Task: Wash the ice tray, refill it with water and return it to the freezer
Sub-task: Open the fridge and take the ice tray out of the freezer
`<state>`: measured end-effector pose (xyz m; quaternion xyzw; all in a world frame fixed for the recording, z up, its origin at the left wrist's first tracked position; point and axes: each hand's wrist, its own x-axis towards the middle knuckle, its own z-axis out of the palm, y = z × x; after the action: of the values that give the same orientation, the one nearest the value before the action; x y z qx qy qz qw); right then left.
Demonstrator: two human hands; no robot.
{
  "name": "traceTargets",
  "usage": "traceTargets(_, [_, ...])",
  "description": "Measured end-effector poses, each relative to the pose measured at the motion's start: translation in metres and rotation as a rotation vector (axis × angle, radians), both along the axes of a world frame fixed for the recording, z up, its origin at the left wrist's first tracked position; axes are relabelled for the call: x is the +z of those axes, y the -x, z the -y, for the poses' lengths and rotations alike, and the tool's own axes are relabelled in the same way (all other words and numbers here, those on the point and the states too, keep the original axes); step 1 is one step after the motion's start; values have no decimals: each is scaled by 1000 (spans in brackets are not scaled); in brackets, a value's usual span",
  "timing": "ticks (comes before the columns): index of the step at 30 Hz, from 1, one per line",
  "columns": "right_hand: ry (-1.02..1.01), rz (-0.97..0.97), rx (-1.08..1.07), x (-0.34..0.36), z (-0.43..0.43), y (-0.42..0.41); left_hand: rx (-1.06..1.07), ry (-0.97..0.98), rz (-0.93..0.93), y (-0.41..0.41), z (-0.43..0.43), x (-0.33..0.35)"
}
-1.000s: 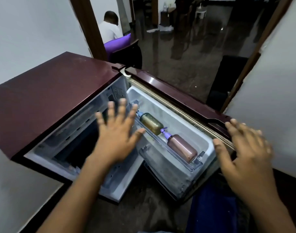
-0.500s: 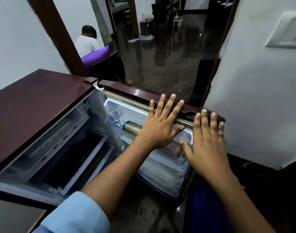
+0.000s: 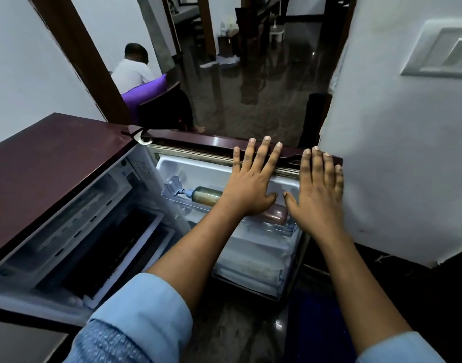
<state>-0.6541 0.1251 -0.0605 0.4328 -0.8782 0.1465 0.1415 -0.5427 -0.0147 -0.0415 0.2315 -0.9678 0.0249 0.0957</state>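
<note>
Both hands flat, fingers spread, grasping nothing. Left hand lies palm-down against the inner side of the open freezer door, fingertips reaching over its maroon top edge. Right hand lies just beside it, nearer the door's free end, fingertips also over the edge; the two thumbs nearly meet. Both arms extended, light blue sleeves pushed back to the forearm. Door shelf holds two bottles lying on their sides: a greenish one with a blue cap, partly behind the left wrist, and a pinkish one showing between the hands. Freezer compartment stands open to the left, frosted walls, dark inside. Ice tray: cannot tell where it is; the compartment interior is too dark to make it out. White wall with a switch plate sits close behind the right hand. Through the doorway, a seated person in white beside a purple cushion.
</note>
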Motion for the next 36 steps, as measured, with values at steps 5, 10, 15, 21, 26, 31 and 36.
traceTargets(5, [3,14,30,0,6,18,27,-7,28,13,4,1])
traceTargets(10, [26,35,60,3,11,34,51,-5,44,21,6,4])
traceTargets(15, [60,42,77,0,19,44,76,-40,73,20,4,2])
traceTargets(21, [105,36,83,-9,22,47,74,-24,119,13,3,12])
traceTargets(26, [205,97,94,-13,28,46,76,-28,80,-15,10,18])
traceTargets(31, [378,163,3,-23,39,31,125,-106,26,-80,29,0])
traceTargets(36, [564,181,57,-16,60,-48,267,-159,17,-184,55,-36])
